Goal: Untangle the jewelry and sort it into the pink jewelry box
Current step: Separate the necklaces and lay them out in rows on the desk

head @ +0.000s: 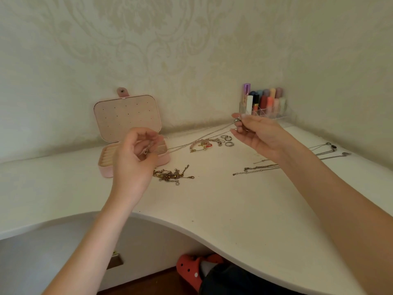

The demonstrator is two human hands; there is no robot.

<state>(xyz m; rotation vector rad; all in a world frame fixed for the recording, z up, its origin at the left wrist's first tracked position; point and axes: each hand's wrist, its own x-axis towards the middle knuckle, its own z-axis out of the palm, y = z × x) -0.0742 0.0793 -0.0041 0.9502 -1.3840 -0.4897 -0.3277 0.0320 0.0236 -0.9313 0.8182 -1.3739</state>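
Observation:
A thin silver chain necklace (200, 138) stretches in the air between my two hands. My left hand (136, 158) pinches its clasp end in front of the pink jewelry box (110, 167), which stands open with its lid up. My right hand (257, 133) pinches the other end with a small pendant, raised at the back right. A tangle of gold and silver chains (172, 174) lies on the white table just right of the box. A beaded bracelet (201, 145) and several rings (227, 139) lie further back.
More chains (255, 169) lie on the table (212, 201) under my right forearm, and silver necklaces (329, 149) at the far right. A clear organiser with lipsticks (265, 103) stands against the wall. The table's curved front edge runs across the lower view.

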